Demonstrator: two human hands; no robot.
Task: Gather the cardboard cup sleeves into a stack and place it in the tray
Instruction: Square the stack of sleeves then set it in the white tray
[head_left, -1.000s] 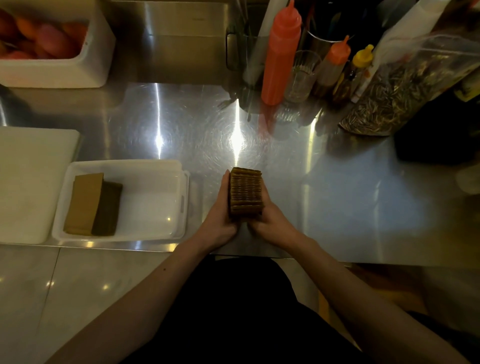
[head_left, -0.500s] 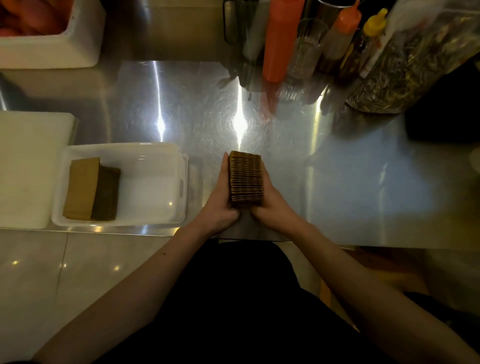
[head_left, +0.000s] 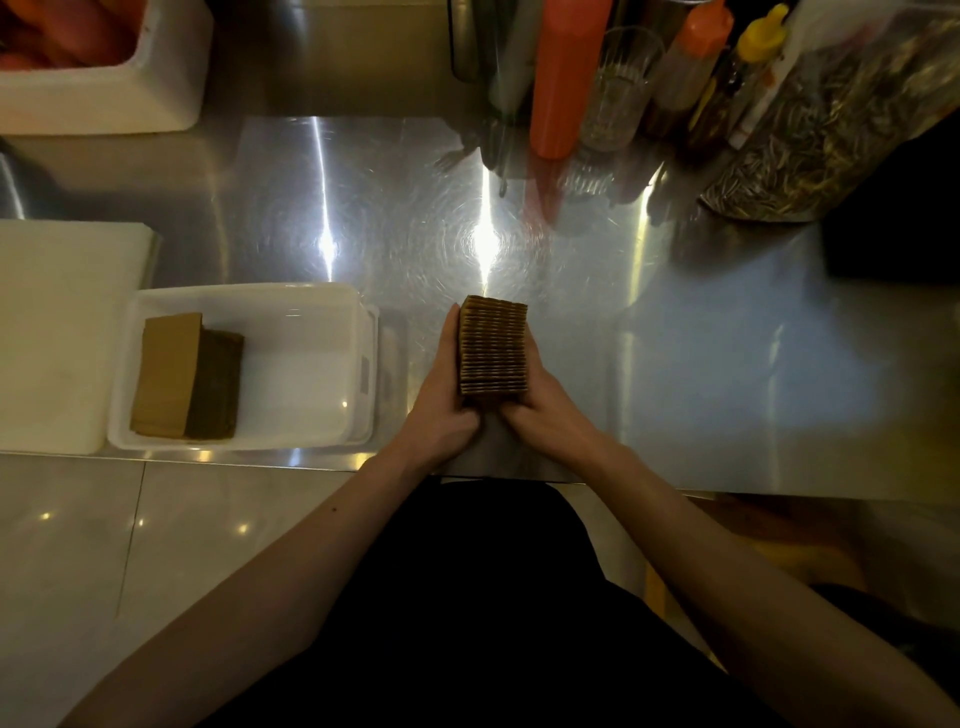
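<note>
Café kitchen — steel counter (head_left: 675, 364), sauce bottles (head_left: 563, 78).

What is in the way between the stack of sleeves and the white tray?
Nothing visible. The stack of sleeves is pressed between the left hand and right hand, and only bare steel counter lies between it and the tray. The tray's right half is free beside the sleeves already inside.

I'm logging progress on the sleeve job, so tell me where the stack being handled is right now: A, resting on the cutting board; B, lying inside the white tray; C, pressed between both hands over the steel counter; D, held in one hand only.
C: the stack of sleeves sits between the left hand and right hand, right of the white tray, which already holds another stack.
</note>
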